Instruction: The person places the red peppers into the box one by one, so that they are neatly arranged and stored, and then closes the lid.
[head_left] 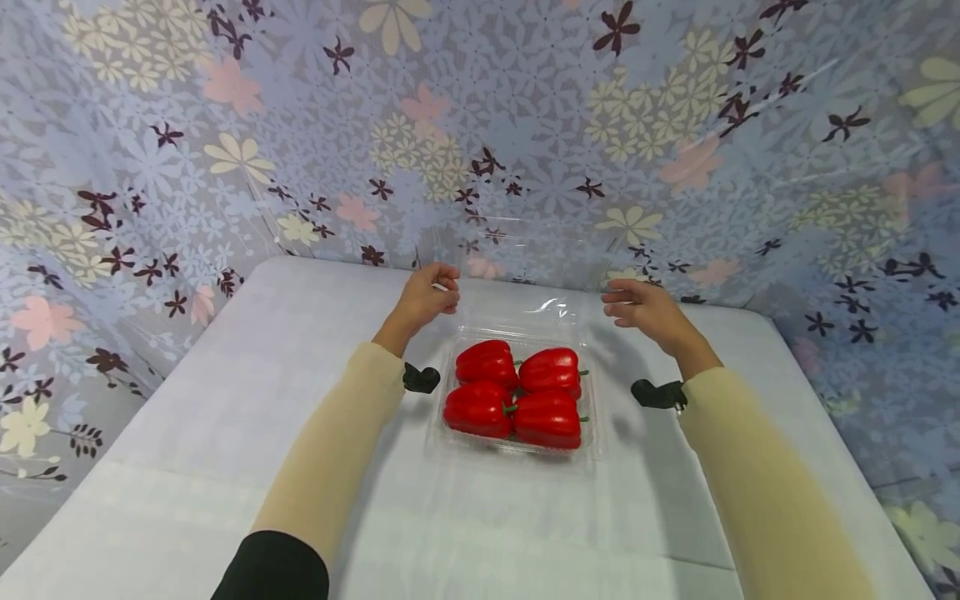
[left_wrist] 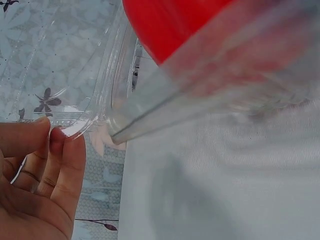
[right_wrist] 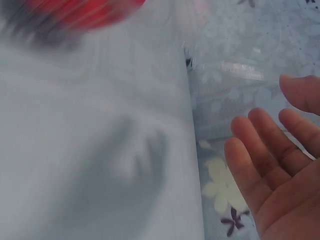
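A clear plastic clamshell container (head_left: 592,437) stands on the white table with several red bell peppers (head_left: 550,419) inside, laid in two rows with green stems. Its clear lid (head_left: 551,310) is raised at the far side. At the lid's left edge, my left hand (head_left: 429,296) pinches the plastic rim between thumb and fingers; the left wrist view shows the lid corner (left_wrist: 75,122) at the fingertips. My right hand (head_left: 647,312) is held apart from the lid's right side, its fingers (right_wrist: 265,145) spread loosely with nothing between them.
A white cloth-like cover (head_left: 225,392) lies over the table. Behind and beside it hangs a flowered curtain (head_left: 315,125). Dark wrist mounts (head_left: 656,393) sit on both sleeves, close to the container's sides.
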